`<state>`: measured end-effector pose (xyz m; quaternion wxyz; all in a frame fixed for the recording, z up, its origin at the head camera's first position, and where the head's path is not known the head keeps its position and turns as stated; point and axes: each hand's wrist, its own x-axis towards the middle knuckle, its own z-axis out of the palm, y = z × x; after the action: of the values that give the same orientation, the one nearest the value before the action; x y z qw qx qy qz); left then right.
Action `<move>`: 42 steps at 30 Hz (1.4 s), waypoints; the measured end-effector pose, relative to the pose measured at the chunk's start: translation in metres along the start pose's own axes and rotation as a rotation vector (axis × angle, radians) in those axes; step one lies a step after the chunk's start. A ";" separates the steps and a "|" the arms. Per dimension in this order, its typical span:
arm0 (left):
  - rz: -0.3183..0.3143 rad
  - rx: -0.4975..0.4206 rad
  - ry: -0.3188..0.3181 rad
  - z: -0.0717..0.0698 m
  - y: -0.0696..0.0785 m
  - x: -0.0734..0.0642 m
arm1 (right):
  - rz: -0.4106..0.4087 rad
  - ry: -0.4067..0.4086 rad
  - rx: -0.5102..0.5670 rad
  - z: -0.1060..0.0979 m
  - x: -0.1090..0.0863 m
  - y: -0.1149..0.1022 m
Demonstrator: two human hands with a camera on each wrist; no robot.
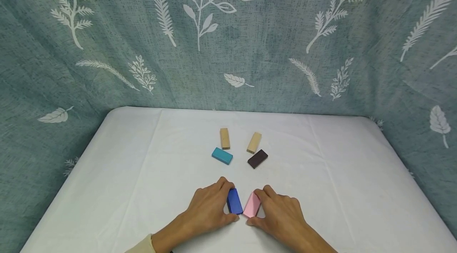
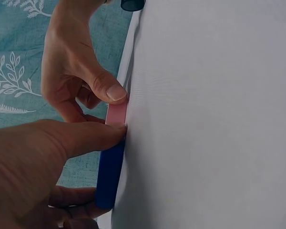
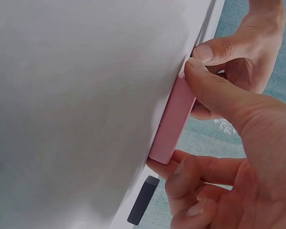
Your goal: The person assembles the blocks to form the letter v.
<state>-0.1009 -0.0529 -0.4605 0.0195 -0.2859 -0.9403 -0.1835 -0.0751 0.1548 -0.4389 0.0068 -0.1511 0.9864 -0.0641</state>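
Between thumb and fingers my left hand (image 1: 210,206) grips a blue block (image 1: 234,201) by its two ends, low on the white table. A pink block (image 1: 252,205) is pinched the same way by my right hand (image 1: 283,215). The two blocks slant toward each other, their near ends almost meeting. In the left wrist view the blue block (image 2: 109,176) runs from the thumb to the fingertips, with the pink block (image 2: 116,113) just beyond. The right wrist view has the pink block (image 3: 173,121) lengthwise between thumb and fingers.
Farther back on the white cloth-covered table (image 1: 171,173) lie a teal block (image 1: 222,156) and a dark brown block (image 1: 258,159). Behind them are two wooden blocks, one left (image 1: 225,138) and one right (image 1: 254,142). A green leaf-patterned curtain (image 1: 271,46) hangs behind the table.
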 end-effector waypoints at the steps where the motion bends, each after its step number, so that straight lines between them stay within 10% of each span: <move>1: 0.000 0.004 -0.001 0.000 0.000 0.000 | -0.002 0.003 0.000 0.000 0.000 0.000; 42: -0.014 0.106 0.002 0.005 0.011 0.006 | -0.013 0.040 0.011 -0.001 -0.001 0.004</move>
<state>-0.0994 -0.0390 -0.4610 0.0340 -0.2778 -0.9507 -0.1338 -0.0749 0.1587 -0.4386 -0.0126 -0.1560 0.9850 -0.0727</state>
